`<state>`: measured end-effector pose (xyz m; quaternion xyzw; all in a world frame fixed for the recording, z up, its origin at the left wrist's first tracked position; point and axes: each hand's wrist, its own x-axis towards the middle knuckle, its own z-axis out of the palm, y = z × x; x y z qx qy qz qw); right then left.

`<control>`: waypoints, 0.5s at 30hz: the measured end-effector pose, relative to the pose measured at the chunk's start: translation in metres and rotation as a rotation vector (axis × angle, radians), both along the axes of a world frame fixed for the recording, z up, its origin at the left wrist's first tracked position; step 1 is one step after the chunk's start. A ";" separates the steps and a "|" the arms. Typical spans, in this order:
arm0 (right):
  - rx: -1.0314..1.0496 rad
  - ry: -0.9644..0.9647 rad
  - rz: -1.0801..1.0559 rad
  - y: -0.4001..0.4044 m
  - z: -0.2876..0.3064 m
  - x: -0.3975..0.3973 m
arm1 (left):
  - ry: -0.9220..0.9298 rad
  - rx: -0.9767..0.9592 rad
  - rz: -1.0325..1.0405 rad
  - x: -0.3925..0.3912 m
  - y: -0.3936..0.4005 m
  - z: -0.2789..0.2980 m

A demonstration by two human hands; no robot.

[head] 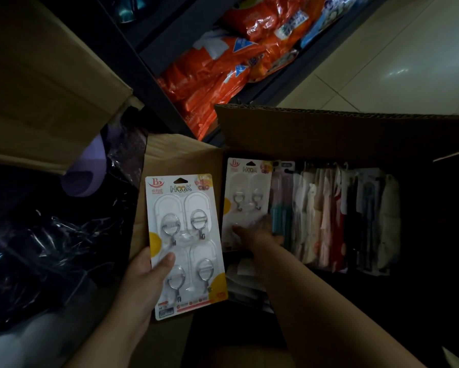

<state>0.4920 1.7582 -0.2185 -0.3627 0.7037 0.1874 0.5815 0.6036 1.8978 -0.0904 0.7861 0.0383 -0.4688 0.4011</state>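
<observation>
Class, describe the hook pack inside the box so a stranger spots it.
Look in the open cardboard box, where packets stand in a row. The hook pack is leftmost, by the right hand: the row's only card showing metal hooks.

Left hand (143, 285), at 7 o'clock, grips a pack (185, 245), thumb across its front; bare right arm stretches from 5 o'clock toward 11, right hand (253, 235) blurred.

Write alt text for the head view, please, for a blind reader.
The left hand holds a card of four hooks while the right hand reaches a matching hook pack in a row of packaged goods in a cardboard box. Orange packets fill a shelf behind.
</observation>
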 end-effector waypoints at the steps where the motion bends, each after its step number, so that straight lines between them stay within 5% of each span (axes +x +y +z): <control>1: -0.012 0.027 0.003 -0.001 -0.001 0.002 | 0.002 -0.001 0.001 0.000 0.000 0.000; 11: -0.113 0.108 0.202 0.000 -0.015 0.008 | 0.029 0.008 0.029 0.005 0.008 -0.010; 15: -0.104 0.101 0.049 -0.009 -0.019 0.011 | 0.041 0.006 0.031 0.008 0.010 -0.012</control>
